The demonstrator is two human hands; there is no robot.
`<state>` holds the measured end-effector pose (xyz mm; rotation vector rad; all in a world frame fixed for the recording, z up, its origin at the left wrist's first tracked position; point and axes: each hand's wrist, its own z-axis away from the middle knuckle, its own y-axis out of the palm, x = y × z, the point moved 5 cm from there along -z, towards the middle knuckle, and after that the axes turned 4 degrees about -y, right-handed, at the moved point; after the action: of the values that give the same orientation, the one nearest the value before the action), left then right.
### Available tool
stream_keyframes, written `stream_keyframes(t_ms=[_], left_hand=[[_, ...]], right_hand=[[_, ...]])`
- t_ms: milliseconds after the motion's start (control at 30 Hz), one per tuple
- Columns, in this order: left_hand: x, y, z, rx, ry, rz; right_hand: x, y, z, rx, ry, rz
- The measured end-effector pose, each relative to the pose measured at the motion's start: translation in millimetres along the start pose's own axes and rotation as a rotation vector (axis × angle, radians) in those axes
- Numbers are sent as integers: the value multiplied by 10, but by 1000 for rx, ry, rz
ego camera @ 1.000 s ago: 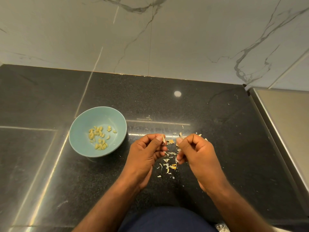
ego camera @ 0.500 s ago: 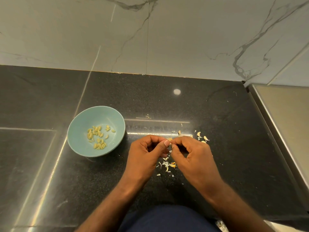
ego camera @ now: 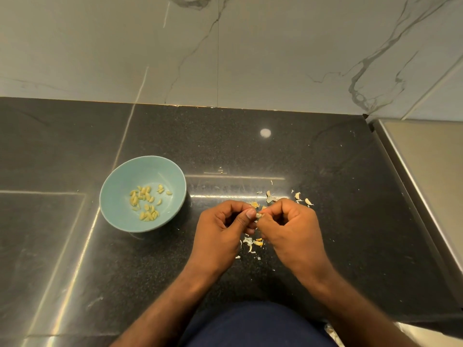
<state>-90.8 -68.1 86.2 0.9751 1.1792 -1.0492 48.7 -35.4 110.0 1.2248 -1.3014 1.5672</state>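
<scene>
Our left hand [ego camera: 220, 234] and right hand [ego camera: 293, 229] pinch one seed [ego camera: 258, 215] between curled fingertips, held over the husks [ego camera: 251, 242] toward the front edge of the bench [ego camera: 338, 196]; we judge a thumbnail should split the shell gently, so it lands whole in the bowl [ego camera: 117, 214].

teal bowl [ego camera: 117, 196] — black speckled counter [ego camera: 250, 151], white-veined wall [ego camera: 275, 51]
</scene>
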Motion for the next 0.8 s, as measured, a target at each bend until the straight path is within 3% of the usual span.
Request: stream_keyframes(t_ms=[267, 567, 633, 767, 800], left_hand=[[72, -8, -4, 39, -142, 272], [81, 29, -6, 78, -180, 323], [70, -12, -17, 51, -170, 312], [58, -61, -15, 8, -131, 224], [51, -66, -14, -3, -111, 179]], right_hand=[[-141, 71, -35, 21, 206, -313], [-151, 52, -25, 89, 389, -669], [-152, -19, -51, 71, 332, -604], [-134, -157, -110, 79, 58, 25], [-143, -147, -105, 122, 53, 85]])
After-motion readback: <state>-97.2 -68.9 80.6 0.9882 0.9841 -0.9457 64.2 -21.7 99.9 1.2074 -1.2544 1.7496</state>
